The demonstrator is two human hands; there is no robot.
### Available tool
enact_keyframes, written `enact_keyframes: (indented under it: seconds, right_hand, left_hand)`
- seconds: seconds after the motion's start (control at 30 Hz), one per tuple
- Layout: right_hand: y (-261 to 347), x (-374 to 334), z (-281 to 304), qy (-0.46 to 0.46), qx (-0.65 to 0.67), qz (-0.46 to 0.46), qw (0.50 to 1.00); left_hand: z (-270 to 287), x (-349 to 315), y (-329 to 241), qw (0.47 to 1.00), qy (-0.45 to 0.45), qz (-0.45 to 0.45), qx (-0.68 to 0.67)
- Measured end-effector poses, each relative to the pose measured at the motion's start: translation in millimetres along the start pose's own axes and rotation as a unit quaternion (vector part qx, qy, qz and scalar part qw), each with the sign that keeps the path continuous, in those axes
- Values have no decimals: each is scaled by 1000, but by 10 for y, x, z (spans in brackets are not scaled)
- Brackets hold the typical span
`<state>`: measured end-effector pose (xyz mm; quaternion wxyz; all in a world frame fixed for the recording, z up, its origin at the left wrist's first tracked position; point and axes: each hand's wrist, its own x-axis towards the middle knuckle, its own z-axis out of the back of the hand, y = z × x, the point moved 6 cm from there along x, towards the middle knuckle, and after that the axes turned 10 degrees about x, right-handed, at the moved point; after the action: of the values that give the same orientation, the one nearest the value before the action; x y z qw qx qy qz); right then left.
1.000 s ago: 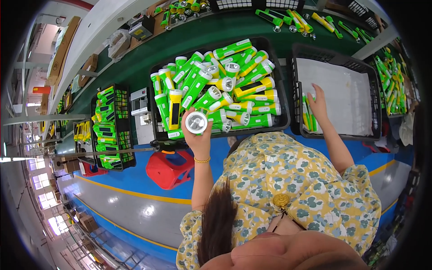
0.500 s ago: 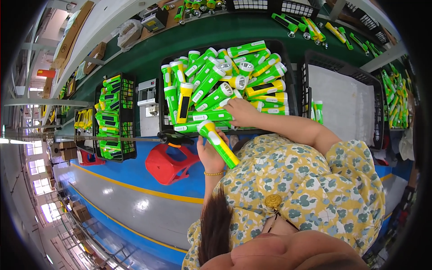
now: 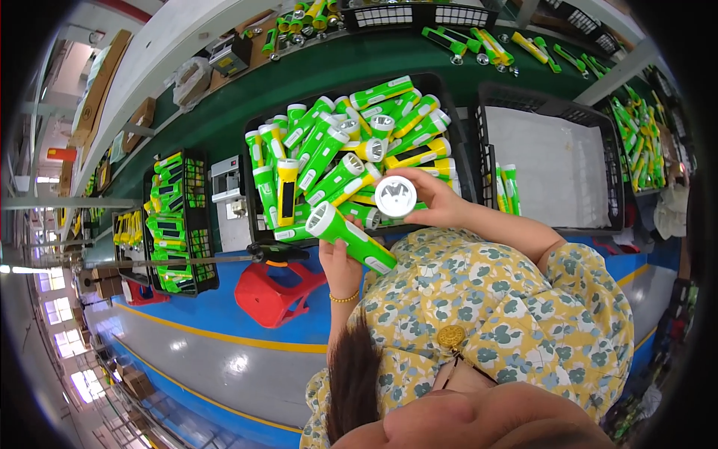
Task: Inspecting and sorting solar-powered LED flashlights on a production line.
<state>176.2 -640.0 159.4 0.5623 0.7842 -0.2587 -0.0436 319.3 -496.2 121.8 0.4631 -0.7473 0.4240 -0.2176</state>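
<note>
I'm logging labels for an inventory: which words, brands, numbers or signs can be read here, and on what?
No text is legible.
Flashlight in the left hand: no readable text.
Piled flashlights: tiny marks, too small to read.
Long cardboard box, upper left: dark mark, too small to read.

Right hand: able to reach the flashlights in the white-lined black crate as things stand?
Probably yes: the right hand is close, with the left wall of the black crate between it and those flashlights. But it holds a white-headed flashlight, so grasping one would likely need that put down first.
</note>
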Motion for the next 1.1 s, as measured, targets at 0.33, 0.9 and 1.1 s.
enact_keyframes:
  seconds: [0.33,0.9,1.1]
  right_hand:
    - [428,-175,-192,107,-163,7,981]
    - [-441,-310,168,-212,244,-309,894]
    - [-288,-127,124,-165,214,-278,922]
  left_hand:
    - [-255,83,-38,973,67,-125,182]
    - [-316,-97,-40,940,85,-151,295]
    - [-253,-108,17,891,105,-164,409]
